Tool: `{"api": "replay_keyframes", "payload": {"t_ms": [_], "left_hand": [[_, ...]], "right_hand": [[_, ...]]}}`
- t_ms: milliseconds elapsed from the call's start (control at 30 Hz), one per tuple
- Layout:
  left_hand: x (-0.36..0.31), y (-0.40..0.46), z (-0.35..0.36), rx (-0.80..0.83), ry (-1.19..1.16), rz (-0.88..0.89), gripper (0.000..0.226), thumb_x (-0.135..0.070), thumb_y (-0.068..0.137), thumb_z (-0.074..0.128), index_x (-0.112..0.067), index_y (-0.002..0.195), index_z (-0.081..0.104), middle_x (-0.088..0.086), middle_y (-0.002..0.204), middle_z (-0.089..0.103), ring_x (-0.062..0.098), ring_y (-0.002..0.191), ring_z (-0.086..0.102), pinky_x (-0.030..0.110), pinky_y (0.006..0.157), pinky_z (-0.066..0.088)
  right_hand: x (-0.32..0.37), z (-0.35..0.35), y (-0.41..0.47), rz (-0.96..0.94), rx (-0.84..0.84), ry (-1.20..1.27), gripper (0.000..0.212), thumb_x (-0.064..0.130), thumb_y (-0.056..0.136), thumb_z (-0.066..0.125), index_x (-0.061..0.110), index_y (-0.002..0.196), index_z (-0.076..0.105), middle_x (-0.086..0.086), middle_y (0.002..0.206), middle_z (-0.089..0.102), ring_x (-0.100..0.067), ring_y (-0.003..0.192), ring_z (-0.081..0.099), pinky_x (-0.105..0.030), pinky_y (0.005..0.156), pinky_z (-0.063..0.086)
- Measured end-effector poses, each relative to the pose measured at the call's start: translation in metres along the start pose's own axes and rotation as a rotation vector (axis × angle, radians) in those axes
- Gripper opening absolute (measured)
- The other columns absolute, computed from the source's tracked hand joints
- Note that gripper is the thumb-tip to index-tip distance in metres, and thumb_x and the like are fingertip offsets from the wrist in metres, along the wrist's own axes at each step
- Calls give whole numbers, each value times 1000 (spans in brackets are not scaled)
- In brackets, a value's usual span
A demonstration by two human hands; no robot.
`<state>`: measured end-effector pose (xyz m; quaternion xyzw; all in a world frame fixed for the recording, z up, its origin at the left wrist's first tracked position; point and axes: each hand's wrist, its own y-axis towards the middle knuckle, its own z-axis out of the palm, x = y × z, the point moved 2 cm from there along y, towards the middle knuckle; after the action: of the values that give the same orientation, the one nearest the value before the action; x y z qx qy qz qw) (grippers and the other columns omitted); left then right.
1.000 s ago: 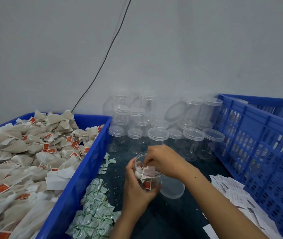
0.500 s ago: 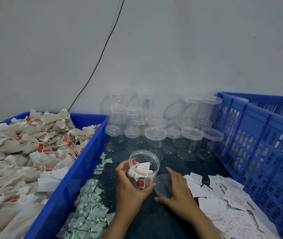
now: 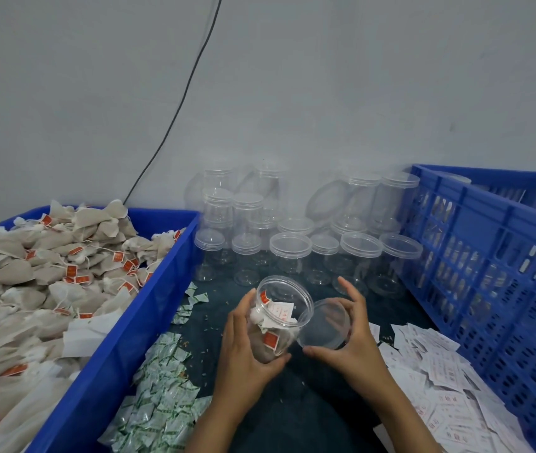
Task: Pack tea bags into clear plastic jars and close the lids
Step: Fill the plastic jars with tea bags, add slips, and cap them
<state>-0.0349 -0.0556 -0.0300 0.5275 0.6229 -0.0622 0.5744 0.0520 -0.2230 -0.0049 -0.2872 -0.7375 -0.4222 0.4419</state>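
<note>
Closing is in hand: at lower centre the left hand (image 3: 243, 348) grips the filled jar (image 3: 278, 317), still open, while the right hand (image 3: 351, 338) grasps the clear lid (image 3: 325, 323) just beside its mouth. Next, the lid needs seating squarely on the rim, then twisting.

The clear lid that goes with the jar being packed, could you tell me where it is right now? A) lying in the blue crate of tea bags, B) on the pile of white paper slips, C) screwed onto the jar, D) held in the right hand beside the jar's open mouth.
D: the right hand holds the clear lid next to the open jar, which the left hand grips.
</note>
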Motion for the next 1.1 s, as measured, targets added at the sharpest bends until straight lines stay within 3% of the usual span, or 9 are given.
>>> {"api": "replay_keyframes", "payload": {"t_ms": [167,367,467,633,767,867,933,1033,1100], "left_hand": [[-6,-1,0,30,141,85,110,-32,56,86,-58,141,20,-34,132,35,-7,121,36,14,90,37],[-3,-4,2,76,73,11,101,-33,56,87,-63,122,16,-16,129,42,-5,115,46,8,93,40],[-5,-4,4,127,115,53,91,-33,58,83,-54,123,23,-16,127,41,-4,114,46,11,92,42],[-6,-4,7,145,31,112,81,-32,59,80,-49,125,38,-34,133,31,-3,125,39,3,96,32],[0,-4,7,127,-227,-95,96,-23,49,92,-50,124,40,-18,137,38,-8,121,45,9,94,42],[4,-2,8,217,-402,-214,109,-9,50,94,-45,131,32,-8,129,53,5,112,61,23,93,51],[4,0,6,243,-495,-224,106,-6,52,93,-42,134,36,-9,125,60,10,110,64,24,87,53],[0,3,3,210,-609,-263,104,-24,55,91,-48,138,34,-15,123,63,14,113,63,31,89,55],[-1,3,3,194,-641,-299,102,-37,55,89,-58,137,30,-14,128,60,14,113,64,35,87,56]], "right_hand": [[13,0,0,8,-20,300,92,36,53,85,40,134,42,-5,120,60,-14,106,66,-21,80,54],[25,5,-3,-110,-231,196,52,39,79,76,43,124,53,11,124,57,-6,113,59,-19,82,52],[31,12,-3,-194,-213,-14,53,50,81,65,45,131,49,22,128,48,0,120,50,-14,93,44],[26,15,1,-214,-126,-199,54,49,83,60,43,135,46,23,130,40,-2,129,38,-19,103,32],[21,10,5,-121,-198,-61,42,46,80,63,51,121,55,25,120,47,7,117,47,-28,102,41],[13,14,2,-41,-260,62,39,44,83,67,47,121,57,15,122,50,-6,117,53,-45,103,44],[10,16,0,-15,-272,116,44,43,81,62,48,124,56,13,126,50,-9,120,52,-48,105,43],[13,19,-1,-22,-242,191,52,59,79,57,48,129,53,17,130,49,-6,125,50,-44,107,42],[19,18,-1,-78,-217,154,65,75,75,55,45,132,51,23,129,49,2,125,47,-30,106,41]]}}
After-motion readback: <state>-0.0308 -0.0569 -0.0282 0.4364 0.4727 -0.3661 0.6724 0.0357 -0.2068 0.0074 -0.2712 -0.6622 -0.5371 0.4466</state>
